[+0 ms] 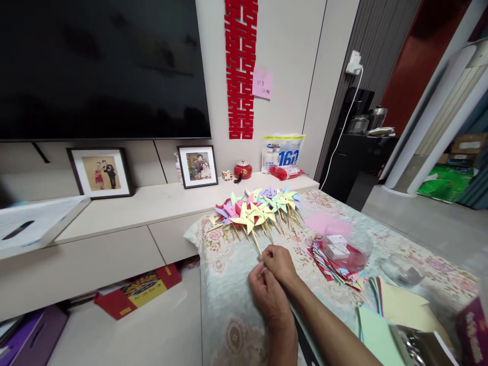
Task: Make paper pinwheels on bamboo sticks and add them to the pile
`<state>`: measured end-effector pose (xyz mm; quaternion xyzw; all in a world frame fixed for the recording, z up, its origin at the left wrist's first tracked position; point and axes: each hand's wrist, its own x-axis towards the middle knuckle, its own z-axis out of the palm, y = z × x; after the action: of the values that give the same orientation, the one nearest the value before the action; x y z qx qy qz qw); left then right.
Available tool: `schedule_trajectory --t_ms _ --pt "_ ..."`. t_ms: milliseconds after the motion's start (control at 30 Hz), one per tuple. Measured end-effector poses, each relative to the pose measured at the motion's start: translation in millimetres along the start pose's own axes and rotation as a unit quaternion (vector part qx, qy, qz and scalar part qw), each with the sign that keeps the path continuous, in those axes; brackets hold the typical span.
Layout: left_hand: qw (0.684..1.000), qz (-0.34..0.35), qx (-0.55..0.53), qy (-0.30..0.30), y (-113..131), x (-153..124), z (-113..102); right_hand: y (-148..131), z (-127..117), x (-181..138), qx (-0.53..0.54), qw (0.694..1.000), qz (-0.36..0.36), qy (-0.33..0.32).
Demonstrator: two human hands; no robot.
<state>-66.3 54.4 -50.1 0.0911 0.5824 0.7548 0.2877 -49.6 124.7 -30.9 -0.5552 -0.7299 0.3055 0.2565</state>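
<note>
A pale yellow paper pinwheel (246,217) on a thin wooden stick (256,242) points away from me over the table. My right hand (280,263) pinches the stick near its lower end. Just below it, my left hand (266,291) is closed, with its fingertips at the same end of the stick; the very tip is hidden between my fingers. Directly beyond lies a cluster of finished pinwheels (280,201) in yellow, pink, purple, red and green, their sticks toward me. The held pinwheel's head overlaps this cluster in view.
The floral tablecloth (229,274) covers the table. On the right are folded paper strips (335,269), a clear round container (354,254) with small white boxes, a clear lid (403,269) and coloured paper sheets (404,305). A white cabinet (152,203) stands behind.
</note>
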Motion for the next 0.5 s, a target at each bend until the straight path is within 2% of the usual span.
schedule_trajectory --t_ms 500 --pt "1.0 -0.008 -0.002 -0.003 -3.3 1.1 0.3 -4.5 -4.3 -1.6 -0.024 1.0 0.001 -0.004"
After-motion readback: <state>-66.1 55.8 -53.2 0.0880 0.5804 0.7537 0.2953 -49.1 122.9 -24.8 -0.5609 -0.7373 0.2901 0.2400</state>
